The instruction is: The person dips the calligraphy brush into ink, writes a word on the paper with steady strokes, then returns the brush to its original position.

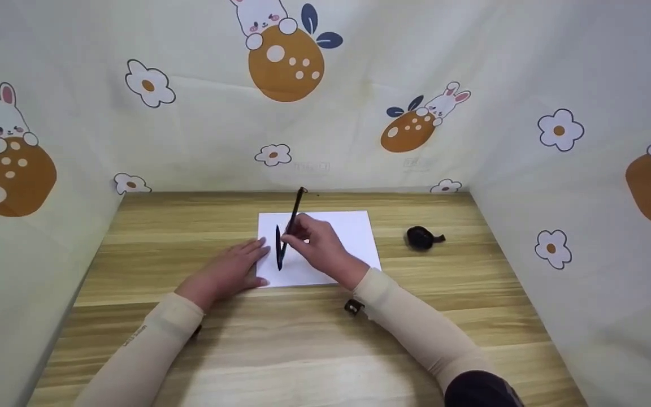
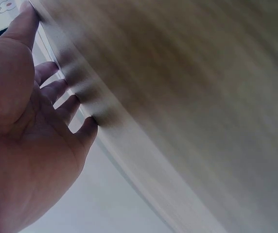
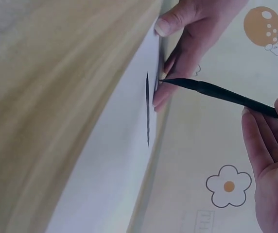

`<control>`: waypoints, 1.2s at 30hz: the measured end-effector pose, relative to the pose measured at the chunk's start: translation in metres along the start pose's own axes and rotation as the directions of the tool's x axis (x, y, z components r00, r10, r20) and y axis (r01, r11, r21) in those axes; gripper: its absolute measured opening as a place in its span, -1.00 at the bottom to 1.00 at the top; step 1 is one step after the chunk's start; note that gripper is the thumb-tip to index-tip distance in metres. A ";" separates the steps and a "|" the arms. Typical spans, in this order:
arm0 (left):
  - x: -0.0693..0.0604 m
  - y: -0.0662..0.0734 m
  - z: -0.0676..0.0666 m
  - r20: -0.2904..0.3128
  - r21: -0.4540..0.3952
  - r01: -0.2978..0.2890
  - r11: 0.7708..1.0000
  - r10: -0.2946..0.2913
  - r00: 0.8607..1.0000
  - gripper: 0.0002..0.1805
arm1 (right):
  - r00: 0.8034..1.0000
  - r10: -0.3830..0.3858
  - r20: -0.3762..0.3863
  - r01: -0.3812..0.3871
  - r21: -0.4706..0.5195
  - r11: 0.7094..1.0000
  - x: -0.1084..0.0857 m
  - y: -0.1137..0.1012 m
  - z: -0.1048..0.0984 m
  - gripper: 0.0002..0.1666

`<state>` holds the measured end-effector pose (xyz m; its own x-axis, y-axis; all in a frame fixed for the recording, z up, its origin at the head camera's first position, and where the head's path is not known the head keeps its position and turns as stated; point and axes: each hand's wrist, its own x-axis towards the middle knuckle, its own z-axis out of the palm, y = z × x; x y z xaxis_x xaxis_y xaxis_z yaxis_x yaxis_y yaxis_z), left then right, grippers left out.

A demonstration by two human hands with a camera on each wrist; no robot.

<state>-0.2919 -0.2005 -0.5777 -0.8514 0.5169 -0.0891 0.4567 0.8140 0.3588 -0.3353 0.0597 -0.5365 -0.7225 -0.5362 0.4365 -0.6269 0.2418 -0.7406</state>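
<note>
A sheet of white paper lies on the wooden table, bearing one long dark stroke near its left side. My right hand holds a black writing brush between thumb and fingers, its handle tilted upward. In the right wrist view the pointed tip of the brush appears apart from the paper, just over one end of the stroke. My left hand rests at the paper's left edge with its fingers spread, the fingertips on the sheet. In the left wrist view these fingers look fairly straight.
A small round black dish with a short handle stands on the table to the right of the paper. Fabric walls printed with rabbits, oranges and flowers enclose the wooden table at the back and both sides.
</note>
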 end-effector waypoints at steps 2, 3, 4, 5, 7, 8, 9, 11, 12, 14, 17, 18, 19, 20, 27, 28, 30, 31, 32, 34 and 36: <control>0.000 0.000 0.000 -0.001 0.001 0.001 1.000 -0.001 1.000 -0.09 | 0.999 0.008 -0.035 -0.008 -0.002 1.000 0.003 0.002 -0.001 -0.86; 0.001 0.000 0.000 -0.004 0.007 -0.003 1.000 0.004 1.000 -0.09 | 0.998 0.016 -0.054 -0.016 -0.004 1.000 0.005 0.003 -0.002 -0.86; 0.001 -0.001 0.000 -0.005 0.008 -0.004 1.000 0.004 1.000 -0.09 | 0.997 0.024 -0.073 -0.024 -0.009 1.000 0.007 0.004 -0.003 -0.86; 0.001 -0.001 0.001 -0.008 0.006 -0.007 1.000 0.007 1.000 -0.10 | 0.995 0.031 -0.091 -0.033 -0.014 0.999 0.009 0.005 -0.003 -0.86; 0.001 -0.002 0.001 -0.014 0.003 -0.013 1.000 0.013 1.000 -0.10 | 0.991 0.045 -0.126 -0.049 -0.025 0.998 0.014 0.008 -0.003 -0.87; 0.001 -0.002 0.001 -0.017 0.002 -0.017 1.000 0.017 1.000 -0.11 | 0.989 0.053 -0.141 -0.057 -0.027 0.998 0.016 0.010 -0.003 -0.87; 0.001 -0.002 0.002 -0.019 0.001 -0.021 1.000 0.021 1.000 -0.11 | 0.986 0.062 -0.155 -0.067 -0.032 0.997 0.018 0.011 -0.003 -0.88; 0.001 -0.003 0.002 -0.021 -0.008 -0.022 1.000 0.022 1.000 -0.11 | 0.982 0.075 -0.175 -0.081 -0.027 0.996 0.022 0.015 -0.002 -0.88; 0.001 -0.004 0.002 -0.021 -0.010 -0.022 1.000 0.022 1.000 -0.11 | 0.980 0.084 -0.183 -0.090 -0.026 0.996 0.024 0.016 -0.001 -0.88; 0.001 -0.004 0.002 -0.022 -0.009 -0.022 1.000 0.021 1.000 -0.11 | 0.976 0.098 -0.195 -0.104 -0.021 0.994 0.029 0.019 0.000 -0.88; 0.002 -0.004 0.003 -0.021 -0.004 -0.018 1.000 0.018 1.000 -0.10 | 0.973 0.114 -0.202 -0.120 -0.015 0.993 0.035 0.025 0.003 -0.90; 0.002 -0.004 0.003 -0.021 0.001 -0.019 1.000 0.019 1.000 -0.10 | 0.972 0.120 -0.202 -0.126 -0.019 0.992 0.037 0.026 0.004 -0.91; 0.003 -0.004 0.003 -0.017 0.004 -0.016 1.000 0.016 1.000 -0.10 | 0.971 0.124 -0.203 -0.131 -0.024 0.991 0.039 0.028 0.005 -0.91; 0.003 -0.004 0.003 -0.014 0.007 -0.014 1.000 0.014 1.000 -0.10 | 0.971 0.127 -0.202 -0.135 -0.026 0.990 0.041 0.029 0.005 -0.91; 0.002 -0.004 0.004 -0.005 0.027 -0.006 1.000 0.006 1.000 -0.09 | 0.968 0.160 -0.192 -0.170 -0.035 0.985 0.044 0.036 0.011 -0.92; 0.002 -0.004 0.004 -0.004 0.028 -0.005 1.000 0.005 1.000 -0.09 | 0.968 0.161 -0.191 -0.171 -0.038 0.985 0.045 0.036 0.012 -0.92; 0.002 -0.004 0.004 -0.004 0.030 -0.004 1.000 0.004 1.000 -0.09 | 0.969 0.158 -0.191 -0.170 -0.050 0.984 0.045 0.038 0.013 -0.92; 0.003 -0.004 0.004 -0.003 0.032 -0.003 0.999 0.003 1.000 -0.09 | 0.969 0.155 -0.190 -0.168 -0.054 0.984 0.045 0.039 0.014 -0.92; 0.003 -0.004 0.004 -0.001 0.031 -0.001 1.000 0.001 1.000 -0.09 | 0.970 0.151 -0.189 -0.165 -0.056 0.985 0.045 0.039 0.014 -0.92; 0.003 -0.004 0.004 0.001 0.033 0.001 0.999 -0.001 1.000 -0.09 | 0.971 0.148 -0.186 -0.162 -0.061 0.985 0.045 0.041 0.015 -0.92; 0.003 -0.004 0.004 -0.006 0.036 -0.008 0.999 0.008 1.000 -0.08 | 0.973 0.146 -0.177 -0.160 -0.067 0.985 0.045 0.043 0.017 -0.90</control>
<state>-0.2953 -0.2015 -0.5836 -0.8492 0.5219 -0.0802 0.4724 0.8188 0.3261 -0.3897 0.0324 -0.5570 -0.8465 -0.3433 0.4068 -0.5211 0.3779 -0.7653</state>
